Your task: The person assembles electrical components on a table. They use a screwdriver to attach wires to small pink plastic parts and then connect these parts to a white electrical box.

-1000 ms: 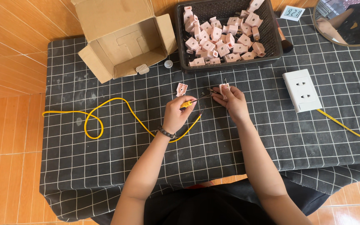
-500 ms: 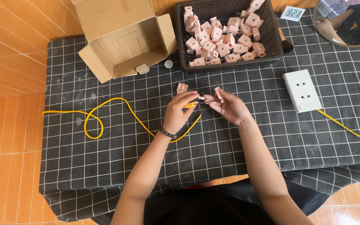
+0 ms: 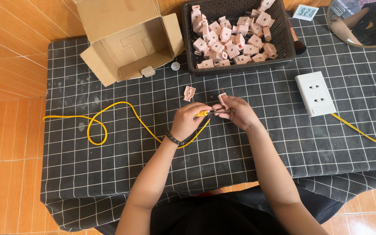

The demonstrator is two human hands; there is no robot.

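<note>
Head view: both hands have drawn together; left hand point(image 3: 190, 121) grips the yellow screwdriver point(image 3: 209, 113), its tip now meeting the pink part point(image 3: 223, 99) pinched in the right hand point(image 3: 236, 112)

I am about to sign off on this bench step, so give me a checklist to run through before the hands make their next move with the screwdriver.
1. Left hand grips the yellow-handled screwdriver: ok.
2. Right hand holds a small pink part at the screwdriver's tip: ok.
3. Tip seated in a screw: cannot tell, the fingers hide it.
4. Spare pink part lies on the checked cloth beside the hands, within reach: ok.
5. Black basket holds a stock of pink parts: ok.
6. Yellow cable loops under the left wrist, so it could snag: not ok.
</note>
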